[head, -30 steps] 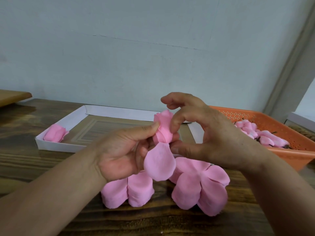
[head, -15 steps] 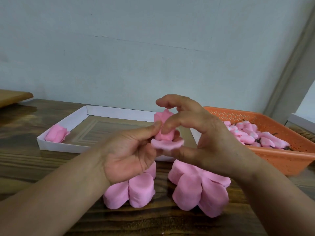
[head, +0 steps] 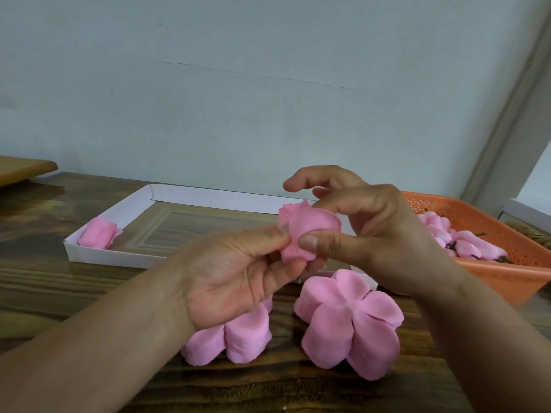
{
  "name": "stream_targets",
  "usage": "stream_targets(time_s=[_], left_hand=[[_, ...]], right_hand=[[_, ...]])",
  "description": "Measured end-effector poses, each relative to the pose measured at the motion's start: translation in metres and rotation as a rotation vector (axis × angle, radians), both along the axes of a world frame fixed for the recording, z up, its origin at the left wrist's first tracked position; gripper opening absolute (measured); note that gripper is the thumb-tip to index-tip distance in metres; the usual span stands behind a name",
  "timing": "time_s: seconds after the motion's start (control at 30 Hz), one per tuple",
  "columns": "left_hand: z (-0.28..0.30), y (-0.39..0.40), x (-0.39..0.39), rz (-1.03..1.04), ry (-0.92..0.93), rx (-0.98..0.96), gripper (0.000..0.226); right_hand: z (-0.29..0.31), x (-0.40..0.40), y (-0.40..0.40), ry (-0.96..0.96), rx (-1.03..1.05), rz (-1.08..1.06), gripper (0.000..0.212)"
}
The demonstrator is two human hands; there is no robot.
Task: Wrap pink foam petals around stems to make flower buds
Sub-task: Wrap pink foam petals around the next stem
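Petal (head: 310, 231) now wrapped (both hands (head: 238, 272) pinching).

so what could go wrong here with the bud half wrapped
1. The outer petal is held only by a pinch of the right hand thumb and left hand thumb; a loosened pinch could let it spring open.
2. The left wrist hangs just over a petal stack and might knock it.
3. The stem is hidden, so the wrap may sit off-centre.

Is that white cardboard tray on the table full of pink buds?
No, the white tray holds only one pink bud, in its near left corner.
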State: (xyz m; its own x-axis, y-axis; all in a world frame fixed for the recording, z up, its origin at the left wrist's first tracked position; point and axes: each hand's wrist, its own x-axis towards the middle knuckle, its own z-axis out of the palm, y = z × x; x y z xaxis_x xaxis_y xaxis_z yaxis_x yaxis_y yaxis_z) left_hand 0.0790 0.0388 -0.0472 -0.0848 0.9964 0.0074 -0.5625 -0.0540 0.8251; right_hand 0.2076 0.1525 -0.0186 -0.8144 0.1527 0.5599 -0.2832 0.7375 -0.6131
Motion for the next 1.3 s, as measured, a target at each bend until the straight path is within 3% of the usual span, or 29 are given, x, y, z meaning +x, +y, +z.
stream_targets(time_s=[0.13,0.33,0.43,0.73,0.93,1.1,1.23,1.3], left_hand=[[-0.001,0.001,-0.003,-0.003,0.031,-0.047,0.031],[-0.003,0.001,-0.004,-0.030,0.058,-0.066,0.037],[-0.003,0.001,-0.005,-0.046,0.053,-0.062,0.037],[0.000,0.000,-0.007,-0.047,-0.081,-0.079,0.039],[0.003,-0.001,-0.006,-0.054,-0.070,-0.060,0.042],[-0.001,-0.001,-0.003,-0.017,-0.023,-0.048,0.024],[-0.002,-0.001,-0.005,-0.007,-0.028,-0.072,0.027],[-0.002,-0.002,-0.004,-0.019,-0.048,-0.084,0.030]], right_hand=[[0.001,0.003,0.002,-0.053,-0.081,0.086,0.012],[-0.004,-0.002,0.007,-0.012,-0.138,-0.012,0.003],[-0.006,-0.003,0.009,0.035,-0.172,-0.020,0.012],[-0.009,-0.006,0.012,0.031,-0.069,-0.086,0.007],[-0.009,-0.005,0.013,0.023,-0.059,-0.097,0.006],[-0.008,-0.005,0.013,0.029,-0.045,-0.120,0.005],[-0.010,-0.006,0.011,0.056,-0.026,-0.118,0.005],[-0.008,-0.005,0.010,0.066,0.026,-0.108,0.018]])
